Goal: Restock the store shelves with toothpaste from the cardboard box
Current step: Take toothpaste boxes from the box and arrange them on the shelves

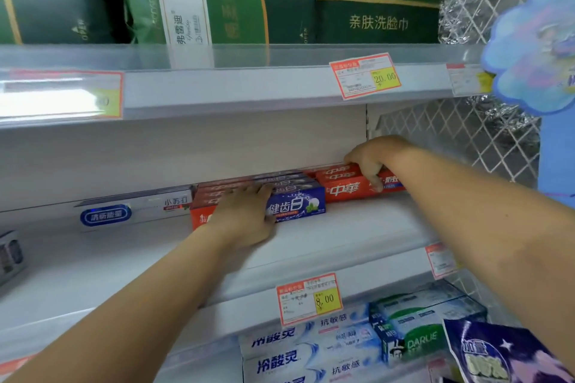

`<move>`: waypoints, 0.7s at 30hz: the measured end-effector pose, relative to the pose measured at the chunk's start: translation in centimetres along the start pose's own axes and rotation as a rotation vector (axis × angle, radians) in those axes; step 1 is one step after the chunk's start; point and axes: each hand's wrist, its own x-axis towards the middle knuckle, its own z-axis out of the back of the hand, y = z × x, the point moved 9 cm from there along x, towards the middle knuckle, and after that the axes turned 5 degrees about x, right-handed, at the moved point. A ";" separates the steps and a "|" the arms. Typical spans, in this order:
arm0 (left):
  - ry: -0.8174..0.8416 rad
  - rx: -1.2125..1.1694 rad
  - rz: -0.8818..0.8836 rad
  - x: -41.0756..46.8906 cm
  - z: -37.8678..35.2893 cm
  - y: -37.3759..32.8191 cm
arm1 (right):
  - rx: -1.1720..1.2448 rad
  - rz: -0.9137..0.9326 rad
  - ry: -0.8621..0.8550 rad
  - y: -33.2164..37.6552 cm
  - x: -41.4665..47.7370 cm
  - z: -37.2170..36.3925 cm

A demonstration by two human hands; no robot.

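Two bare forearms, no sleeves, left grip [245,218], right grip [370,158]

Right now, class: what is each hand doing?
Left hand: open, flat on the red-and-blue toothpaste boxes.
Right hand: fingers curled over the red boxes; a grip cannot be told.

White store shelving [357,227] fills the view, its pale back panel [186,146] behind both hands. Above them a shelf edge [233,87] glares with reflected light at its left end. Right of the hands stands white diamond-mesh grille [451,146].
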 end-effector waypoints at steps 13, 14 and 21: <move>0.018 -0.027 0.009 -0.1 0.1 -0.2 | 0.162 0.115 -0.254 1.3 2.3 -0.5; 0.018 -0.030 0.010 -0.1 0.1 -0.2 | 0.189 0.124 -0.317 1.3 2.2 -0.3; 0.030 -0.033 0.021 -0.1 -0.2 0.0 | 0.231 0.081 -0.384 1.7 1.8 -0.4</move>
